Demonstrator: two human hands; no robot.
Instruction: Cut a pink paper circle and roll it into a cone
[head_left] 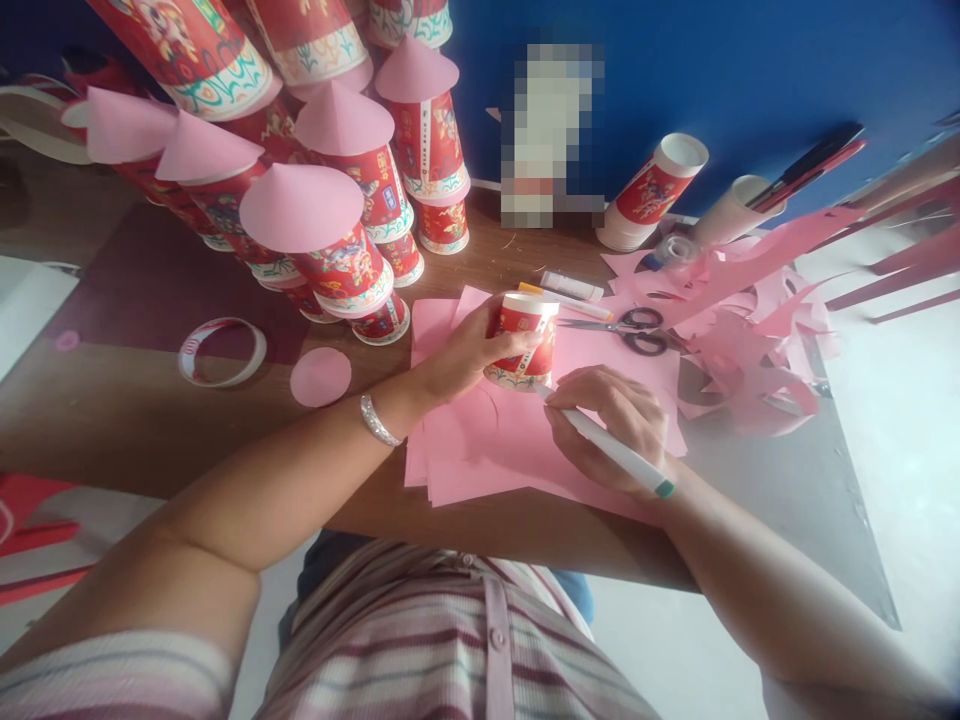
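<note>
My left hand point(469, 352) is wrapped round a red printed paper cup point(521, 345) with a white patterned band at its lower end. Between the fingers of my right hand point(611, 420) is a white marker pen point(619, 455) with a green end. Its tip meets, or comes very close to, the band of the cup. Under both hands lie overlapping sheets of pink paper point(480, 460). Dark-handled scissors point(637, 330) rest just beyond my right hand, beside an orange marker point(574, 300) and a white glue stick point(571, 287).
Several stacked cup towers with pink cone tops point(301, 208) crowd the back left. A white ring point(222, 352) and pink disc point(321, 377) lie left. Pink paper scraps point(750, 330), clear tape point(675, 252), a pen cup point(739, 210) and stacked cups point(656, 190) stand right.
</note>
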